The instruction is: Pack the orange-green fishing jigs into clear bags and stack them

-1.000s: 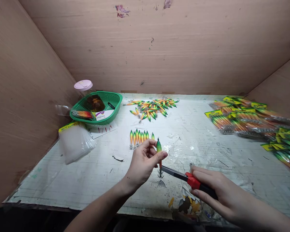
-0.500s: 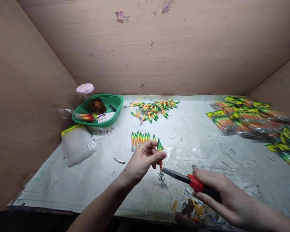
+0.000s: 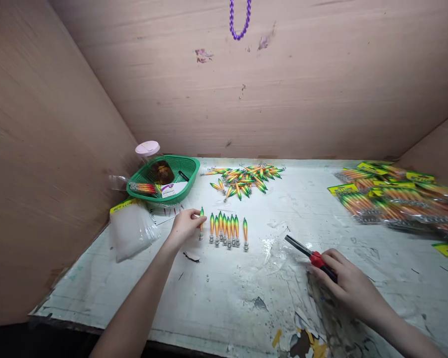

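My left hand (image 3: 186,224) pinches a green, yellow and orange squid lure (image 3: 201,223), hooks downward, at the left end of a row of similar lures (image 3: 224,229). One single lure (image 3: 245,233) lies a little apart at the right end of that row. My right hand (image 3: 343,276) is closed around long-nose pliers (image 3: 315,258) with red and black handles, their jaws pointing up and left over the table. Behind the row lies a loose pile of the same lures (image 3: 246,179).
A green basket (image 3: 192,186) at the back left holds a pink-lidded jar (image 3: 148,148) and packed lures. Clear bags (image 3: 132,231) lie before it. Bagged lures (image 3: 381,196) are heaped at the right. Purple beads (image 3: 240,35) hang at the top. The table surface (image 3: 306,343) is peeling in front.
My left hand has carried the lure away from the plier jaws, leftward to the row's left end. The pliers have moved right, apart from it. The view has tilted up.
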{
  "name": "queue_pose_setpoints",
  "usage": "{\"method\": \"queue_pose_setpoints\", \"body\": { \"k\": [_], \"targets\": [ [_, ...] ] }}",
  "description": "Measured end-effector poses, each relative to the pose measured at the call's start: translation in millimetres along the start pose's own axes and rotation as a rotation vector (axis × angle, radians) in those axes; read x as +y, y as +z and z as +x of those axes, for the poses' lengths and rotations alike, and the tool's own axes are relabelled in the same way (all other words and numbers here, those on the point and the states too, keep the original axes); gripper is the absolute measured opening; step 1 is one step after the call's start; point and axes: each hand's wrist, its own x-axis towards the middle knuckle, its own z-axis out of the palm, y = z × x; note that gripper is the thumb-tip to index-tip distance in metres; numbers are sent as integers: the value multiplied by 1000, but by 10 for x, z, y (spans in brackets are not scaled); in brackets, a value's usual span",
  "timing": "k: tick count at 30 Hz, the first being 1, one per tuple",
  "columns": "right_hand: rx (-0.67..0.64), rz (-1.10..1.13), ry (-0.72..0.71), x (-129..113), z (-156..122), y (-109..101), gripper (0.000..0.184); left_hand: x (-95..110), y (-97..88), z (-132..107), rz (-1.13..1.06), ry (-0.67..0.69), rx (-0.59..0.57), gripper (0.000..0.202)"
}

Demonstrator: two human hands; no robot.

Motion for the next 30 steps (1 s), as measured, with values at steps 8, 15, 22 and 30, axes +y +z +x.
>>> {"method": "queue_pose_setpoints", "body": {
  "k": [8, 15, 22, 30],
  "targets": [
    [335, -337, -65, 306, -62, 365, 33, -45, 277, 286, 388, 93, 46, 27],
    [450, -446, -66, 498, -137, 585, 24, 393, 415, 1044, 638, 455, 49, 30],
    [420, -68, 322, 393, 9, 390, 48, 301, 300, 1287, 799, 673, -60, 30],
    [418, 125, 178, 42, 593, 298, 45, 256, 370, 1342, 745, 723, -114, 29]
  ]
}}
